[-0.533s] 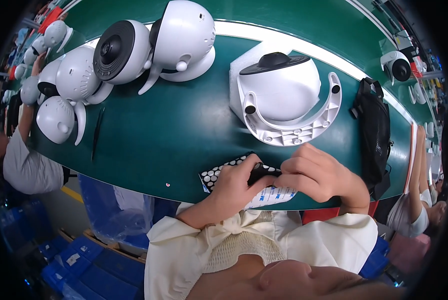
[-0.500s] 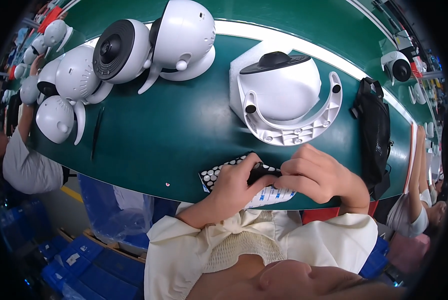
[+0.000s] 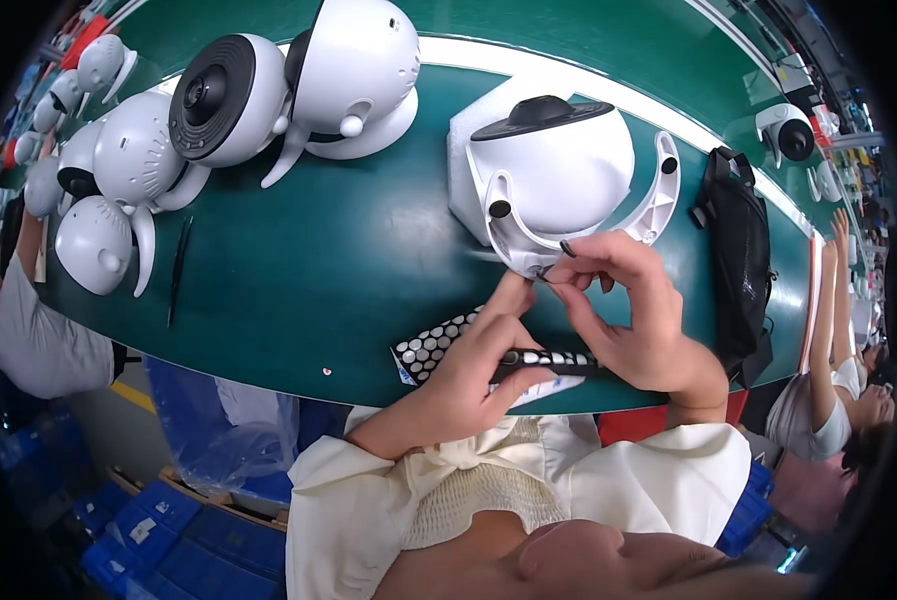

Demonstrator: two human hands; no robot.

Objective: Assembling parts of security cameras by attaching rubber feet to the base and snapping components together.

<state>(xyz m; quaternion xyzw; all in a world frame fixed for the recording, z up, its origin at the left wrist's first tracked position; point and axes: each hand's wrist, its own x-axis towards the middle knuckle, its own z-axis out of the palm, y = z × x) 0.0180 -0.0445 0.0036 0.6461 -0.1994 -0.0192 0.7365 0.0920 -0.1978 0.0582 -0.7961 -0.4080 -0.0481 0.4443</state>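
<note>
A white rounded device with a dark top panel rests on its side. Its curved white stand faces me, with a black round pad near one tip and another pad near the other. My right hand is at the middle of the stand, thumb and finger pinched together; a small black pad shows by its fingertips. My left hand grips a folded sheet of adhesive pads, black with round holes, its index finger reaching to the stand. The pinched spot is partly hidden.
White foam lies beneath the device. More white devices stand at the left, with black tweezers near them. A black pouch lies to the right. Other people sit at both sides; blue bins are below the green table.
My right hand has moved up from the sheet to the stand. My left index finger has stretched toward the stand while that hand keeps the sheet. The view has shifted slightly.
</note>
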